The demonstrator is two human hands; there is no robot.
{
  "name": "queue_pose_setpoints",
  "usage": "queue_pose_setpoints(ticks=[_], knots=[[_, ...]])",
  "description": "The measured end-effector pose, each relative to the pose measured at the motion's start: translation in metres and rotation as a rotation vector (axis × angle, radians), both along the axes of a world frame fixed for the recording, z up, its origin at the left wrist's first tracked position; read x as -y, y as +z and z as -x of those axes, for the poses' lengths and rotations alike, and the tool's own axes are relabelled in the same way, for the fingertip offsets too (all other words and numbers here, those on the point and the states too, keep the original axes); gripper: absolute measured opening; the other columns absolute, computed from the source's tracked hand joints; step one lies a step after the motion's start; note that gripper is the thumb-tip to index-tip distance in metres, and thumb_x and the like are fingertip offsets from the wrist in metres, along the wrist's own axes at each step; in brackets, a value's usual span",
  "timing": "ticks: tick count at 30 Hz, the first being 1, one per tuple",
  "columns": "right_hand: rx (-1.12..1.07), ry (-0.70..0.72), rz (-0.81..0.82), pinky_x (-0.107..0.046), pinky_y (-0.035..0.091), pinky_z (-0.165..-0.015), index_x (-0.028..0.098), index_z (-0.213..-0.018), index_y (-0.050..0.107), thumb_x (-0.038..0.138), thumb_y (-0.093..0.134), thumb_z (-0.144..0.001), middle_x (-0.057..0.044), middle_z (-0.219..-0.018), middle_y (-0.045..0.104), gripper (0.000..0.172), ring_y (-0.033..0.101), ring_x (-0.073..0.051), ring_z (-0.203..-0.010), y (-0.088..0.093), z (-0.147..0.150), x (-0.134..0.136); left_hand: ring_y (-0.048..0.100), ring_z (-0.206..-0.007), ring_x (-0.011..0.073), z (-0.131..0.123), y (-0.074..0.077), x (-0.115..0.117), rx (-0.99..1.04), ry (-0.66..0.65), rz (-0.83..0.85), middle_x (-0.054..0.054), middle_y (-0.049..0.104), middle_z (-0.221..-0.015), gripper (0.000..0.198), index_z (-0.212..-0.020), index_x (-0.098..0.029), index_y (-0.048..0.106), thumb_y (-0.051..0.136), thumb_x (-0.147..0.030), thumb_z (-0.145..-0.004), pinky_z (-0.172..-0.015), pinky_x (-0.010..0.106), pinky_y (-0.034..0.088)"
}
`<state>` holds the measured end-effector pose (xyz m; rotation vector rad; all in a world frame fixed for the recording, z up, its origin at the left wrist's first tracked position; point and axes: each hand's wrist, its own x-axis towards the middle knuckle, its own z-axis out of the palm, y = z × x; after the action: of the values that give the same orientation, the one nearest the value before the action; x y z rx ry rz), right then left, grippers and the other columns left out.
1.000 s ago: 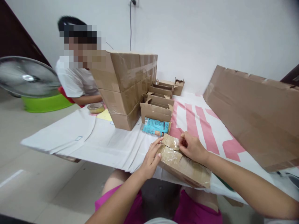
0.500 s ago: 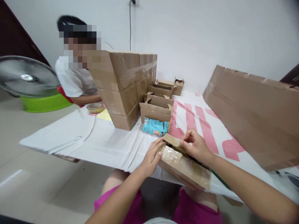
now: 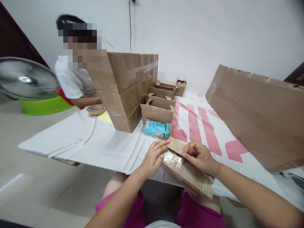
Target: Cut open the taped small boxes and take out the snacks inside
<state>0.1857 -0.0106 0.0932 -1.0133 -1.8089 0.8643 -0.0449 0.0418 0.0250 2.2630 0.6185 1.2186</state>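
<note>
A small brown cardboard box [image 3: 187, 172], with shiny clear tape on its upper face, lies tilted at the table's near edge. My left hand [image 3: 155, 156] grips its left end, fingers at the flap's corner and thumb on the near side. The fingers of my right hand [image 3: 198, 155] pinch together at the edge of the long flap [image 3: 175, 145]; part of that flap is hidden under the hand. Just beyond the box lies a blue printed packet [image 3: 157, 129], which neither hand holds.
Taped cartons [image 3: 125, 91] stand stacked left of centre, with open cardboard boxes [image 3: 158, 109] beside them. A large cardboard sheet or box [image 3: 256, 117] stands at right. A tape roll [image 3: 95, 110] sits at left, near another person [image 3: 76, 79]. A fan [image 3: 26, 79] is behind.
The flap has come down against the box, narrowing the dark gap beneath it. My right hand has moved slightly lower with it, while my left hand keeps its hold.
</note>
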Motion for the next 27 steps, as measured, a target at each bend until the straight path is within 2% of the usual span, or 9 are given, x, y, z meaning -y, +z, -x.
queue_pose_setpoints(ticks=[9, 13, 15, 17, 19, 21, 24, 27], knots=[[-0.039, 0.122, -0.027, -0.028, 0.050, -0.060, 0.025, -0.075, 0.034, 0.031, 0.060, -0.088, 0.000, -0.076, 0.061, 0.030, 0.059, -0.013, -0.067, -0.008, -0.009, -0.002, 0.048, -0.118, 0.0290, -0.003, 0.001, 0.003, -0.015, 0.018, -0.001, 0.012, 0.054, -0.137, 0.035, -0.126, -0.021, 0.056, 0.039, -0.027, -0.095, -0.097, 0.048, 0.039], [0.100, 0.304, -0.029, -0.029, 0.050, -0.062, 0.025, -0.074, 0.038, 0.030, 0.061, -0.086, -0.002, -0.075, 0.066, 0.026, 0.060, -0.014, -0.066, 0.002, -0.002, 0.011, 0.048, -0.119, 0.0284, -0.005, 0.003, -0.001, -0.040, 0.039, 0.014, 0.011, 0.054, -0.137, 0.036, -0.127, -0.021, 0.055, 0.040, -0.027, -0.094, -0.098, 0.048, 0.039], [0.183, 0.346, -0.025, -0.029, 0.050, -0.063, 0.024, -0.076, 0.044, 0.029, 0.063, -0.085, -0.002, -0.076, 0.066, 0.022, 0.061, -0.014, -0.067, 0.012, -0.004, 0.018, 0.048, -0.119, 0.0283, -0.004, 0.004, -0.002, -0.049, 0.038, 0.013, 0.011, 0.054, -0.137, 0.036, -0.126, -0.021, 0.056, 0.041, -0.028, -0.094, -0.099, 0.047, 0.039], [0.160, 0.253, -0.007, -0.029, 0.050, -0.064, 0.023, -0.079, 0.048, 0.030, 0.063, -0.086, -0.002, -0.076, 0.065, 0.018, 0.061, -0.014, -0.069, 0.024, -0.015, 0.021, 0.048, -0.120, 0.0280, -0.004, 0.004, -0.002, -0.053, 0.036, 0.005, 0.011, 0.053, -0.138, 0.035, -0.125, -0.021, 0.056, 0.041, -0.028, -0.094, -0.099, 0.046, 0.039], [0.067, 0.035, 0.024, -0.029, 0.050, -0.063, 0.023, -0.082, 0.050, 0.035, 0.064, -0.085, -0.001, -0.074, 0.064, 0.019, 0.061, -0.015, -0.068, 0.033, -0.037, 0.022, 0.048, -0.121, 0.0278, -0.002, 0.003, -0.002, -0.053, 0.032, -0.001, 0.012, 0.052, -0.138, 0.036, -0.126, -0.021, 0.055, 0.040, -0.028, -0.095, -0.100, 0.046, 0.039], [-0.016, -0.217, 0.064, -0.028, 0.050, -0.060, 0.023, -0.084, 0.050, 0.041, 0.068, -0.081, 0.000, -0.073, 0.064, 0.025, 0.061, -0.014, -0.064, 0.033, -0.069, 0.022, 0.047, -0.122, 0.0277, -0.002, 0.001, -0.002, -0.046, 0.029, -0.004, 0.012, 0.052, -0.139, 0.036, -0.127, -0.021, 0.054, 0.039, -0.028, -0.095, -0.100, 0.046, 0.038], [0.010, -0.509, 0.167, -0.027, 0.048, -0.057, 0.023, -0.088, 0.049, 0.046, 0.074, -0.071, 0.002, -0.070, 0.064, 0.037, 0.061, -0.015, -0.061, 0.011, -0.129, 0.033, 0.047, -0.124, 0.0272, -0.002, -0.002, -0.002, -0.038, 0.032, -0.001, 0.012, 0.051, -0.139, 0.036, -0.128, -0.021, 0.053, 0.038, -0.029, -0.096, -0.101, 0.046, 0.038], [0.214, -0.731, 0.363, -0.027, 0.047, -0.061, 0.023, -0.085, 0.048, 0.043, 0.072, -0.065, 0.004, -0.064, 0.063, 0.037, 0.061, -0.014, -0.061, -0.031, -0.182, 0.062, 0.047, -0.125, 0.0263, -0.004, -0.004, -0.004, -0.040, 0.035, 0.001, 0.012, 0.051, -0.139, 0.035, -0.127, -0.020, 0.053, 0.038, -0.028, -0.096, -0.102, 0.045, 0.039]])
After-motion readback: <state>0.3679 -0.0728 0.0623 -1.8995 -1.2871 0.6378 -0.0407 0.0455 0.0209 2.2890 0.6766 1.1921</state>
